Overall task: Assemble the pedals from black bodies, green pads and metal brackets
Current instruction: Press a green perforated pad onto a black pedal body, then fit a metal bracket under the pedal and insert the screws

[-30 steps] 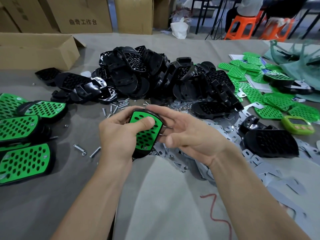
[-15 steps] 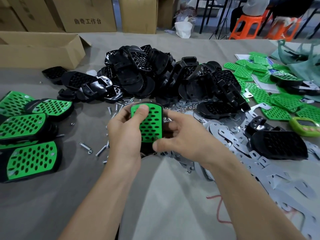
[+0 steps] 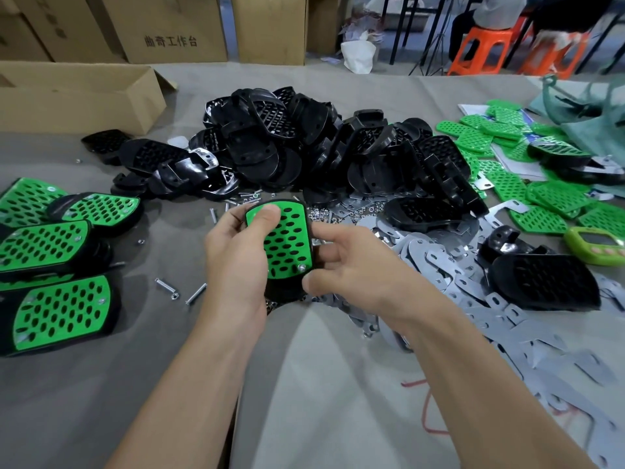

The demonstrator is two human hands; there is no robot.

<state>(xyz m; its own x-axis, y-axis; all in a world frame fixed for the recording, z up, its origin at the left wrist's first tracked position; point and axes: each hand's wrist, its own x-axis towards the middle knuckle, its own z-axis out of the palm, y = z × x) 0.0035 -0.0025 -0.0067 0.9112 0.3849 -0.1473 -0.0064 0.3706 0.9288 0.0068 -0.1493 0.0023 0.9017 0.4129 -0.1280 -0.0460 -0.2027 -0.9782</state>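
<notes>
Above the surface point(image 3: 338, 384) the left hand point(image 3: 236, 262) grips a pedal point(image 3: 287, 245), thumb on its green face; the right hand point(image 3: 351, 275) pinches its right edge beside a screw point(image 3: 301, 267); both hands hide its underside. Black bodies point(image 3: 304, 154) are heaped behind it; green pads point(image 3: 500, 137) lie far right; metal brackets point(image 3: 473, 292) are partly covered by the right forearm; finished pedals point(image 3: 61, 309) are cut off at left; the inside of the cardboard box point(image 3: 77, 93) cannot be seen.

A long open cardboard box point(image 3: 77, 96) lay on the grey-covered table point(image 3: 67, 401) at far left. Behind it stood closed cartons point(image 3: 169, 28), one with printed characters. A white bag point(image 3: 359, 57) sat on the floor near orange stools point(image 3: 487, 50). A green timer point(image 3: 595, 245) lay at the right edge, and a teal bag point(image 3: 592, 106) beyond it.
</notes>
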